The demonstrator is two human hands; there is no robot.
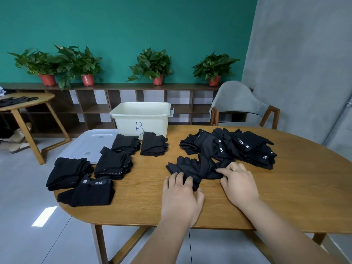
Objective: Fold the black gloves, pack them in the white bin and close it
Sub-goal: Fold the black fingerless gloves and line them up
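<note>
Black, limp, likely light: take glove [192, 167] at its cuff edge, pressed flat under uncurled left hand [181, 199] and right hand [240, 182].

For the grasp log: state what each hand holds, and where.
Nothing gripped: left hand presses the glove at its near edge; right hand touches its right end.

Two wooden tables are seen, one oval wooden table [285, 187] and one smaller round wooden table [28, 103]. The oval one bears five folded stacks of black fabric gloves [69, 173], one loose heap of unfolded black gloves [238, 147] too tangled to count, one single spread black glove [194, 168], one white plastic bin [141, 119] and one flat white lid [89, 145]. Also counted: two bare hands, the left hand [181, 199] and the right hand [239, 183], four leafy green plants in red pots [151, 65] and one grey upholstered chair [236, 100].
</note>
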